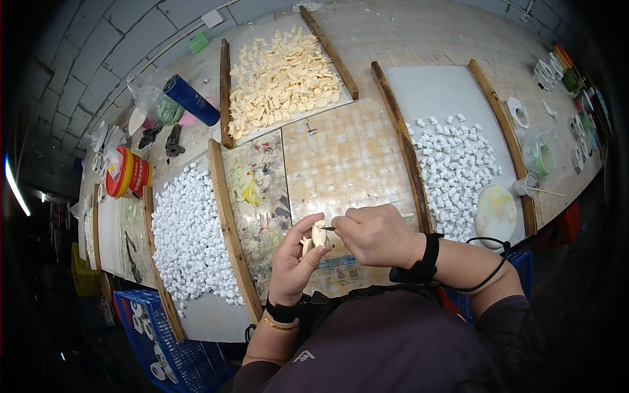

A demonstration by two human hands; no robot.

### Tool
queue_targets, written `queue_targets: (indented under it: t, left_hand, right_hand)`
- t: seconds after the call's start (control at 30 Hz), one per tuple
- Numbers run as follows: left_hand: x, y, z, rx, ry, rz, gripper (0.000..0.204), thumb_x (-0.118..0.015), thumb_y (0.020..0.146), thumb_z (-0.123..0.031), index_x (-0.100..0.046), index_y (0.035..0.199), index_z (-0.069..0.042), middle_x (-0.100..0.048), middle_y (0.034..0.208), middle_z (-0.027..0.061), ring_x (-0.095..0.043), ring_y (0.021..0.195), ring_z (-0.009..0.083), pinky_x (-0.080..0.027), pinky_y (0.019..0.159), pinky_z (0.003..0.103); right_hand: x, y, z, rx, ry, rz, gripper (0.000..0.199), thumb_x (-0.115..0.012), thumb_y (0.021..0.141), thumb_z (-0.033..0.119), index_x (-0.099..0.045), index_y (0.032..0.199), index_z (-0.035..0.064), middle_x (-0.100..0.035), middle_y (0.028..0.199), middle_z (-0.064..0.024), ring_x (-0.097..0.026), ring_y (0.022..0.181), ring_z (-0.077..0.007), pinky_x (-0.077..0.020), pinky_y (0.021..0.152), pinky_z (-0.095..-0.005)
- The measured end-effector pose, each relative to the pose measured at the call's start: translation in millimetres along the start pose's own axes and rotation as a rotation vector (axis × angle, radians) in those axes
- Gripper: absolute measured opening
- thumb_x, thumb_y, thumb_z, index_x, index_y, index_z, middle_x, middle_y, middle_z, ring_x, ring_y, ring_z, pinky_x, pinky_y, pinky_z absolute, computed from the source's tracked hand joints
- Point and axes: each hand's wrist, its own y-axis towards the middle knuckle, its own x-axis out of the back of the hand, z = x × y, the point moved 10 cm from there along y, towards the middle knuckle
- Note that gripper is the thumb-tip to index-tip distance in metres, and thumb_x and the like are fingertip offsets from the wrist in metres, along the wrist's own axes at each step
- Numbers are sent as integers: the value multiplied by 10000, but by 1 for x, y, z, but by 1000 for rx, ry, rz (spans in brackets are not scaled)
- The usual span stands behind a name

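My left hand [293,263] is closed around a small cream-coloured moulded piece [319,236], held upright between thumb and fingers above the near part of the table. Beside it, my right hand [381,233] pinches a thin tool with a dark tip [328,228]. That tip meets the upper part of the cream piece. Most of the tool is hidden in my fist, so I cannot tell if it is a knife or a brush. Beneath both hands lies a worn, stained board [347,164]. A heap of similar cream pieces [278,82] is spread on a far panel.
Wooden rails [230,229] flank a panel of small white pieces [190,229] at left; more white pieces [455,160] lie at right by a pale oval disc [496,213]. A blue bottle [191,99] and red-yellow bucket [129,173] stand left. Blue crates [190,350] sit below.
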Motion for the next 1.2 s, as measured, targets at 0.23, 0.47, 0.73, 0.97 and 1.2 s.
queue_targets:
  t: [0.23,0.47,0.73,0.97,1.2]
  left_hand:
    - [3,0,3,-24,20,-5,531,-649,873,-117,-421,1335,10,-606,883,28,-426,613,4,-316,507,140]
    - [2,0,-6,-78,42,-46,535,-654,861,-83,-409,1328,11,-604,901,26,-435,623,7,-318,510,136]
    - [4,1,-4,-141,181,-49,502,-628,849,29,-444,1316,13,-545,1015,36,-564,882,77,-466,749,193]
    - [3,1,-5,-148,136,-86,496,-636,839,36,-466,1304,10,-527,1014,22,-535,863,55,-444,729,172]
    - [1,1,-3,-98,151,-36,502,-646,840,24,-468,1309,9,-554,1021,20,-541,866,56,-447,748,181]
  right_hand:
    - [-13,-5,5,-18,121,106,48,-578,776,128,-578,790,82,-582,647,-71,-613,571,-262,-466,473,-387]
    - [-8,-6,-6,-136,162,57,100,-589,836,136,-611,900,62,-620,727,-85,-619,609,-275,-474,511,-370]
    - [-16,-10,-2,-154,185,92,109,-586,837,134,-610,912,58,-614,719,-90,-618,616,-279,-471,508,-378]
    - [-6,-6,1,-110,128,22,70,-593,796,145,-591,806,76,-613,695,-69,-627,605,-257,-479,496,-379]
    - [0,-2,-1,-48,34,11,82,-630,778,112,-609,839,62,-586,667,-60,-605,569,-240,-454,464,-354]
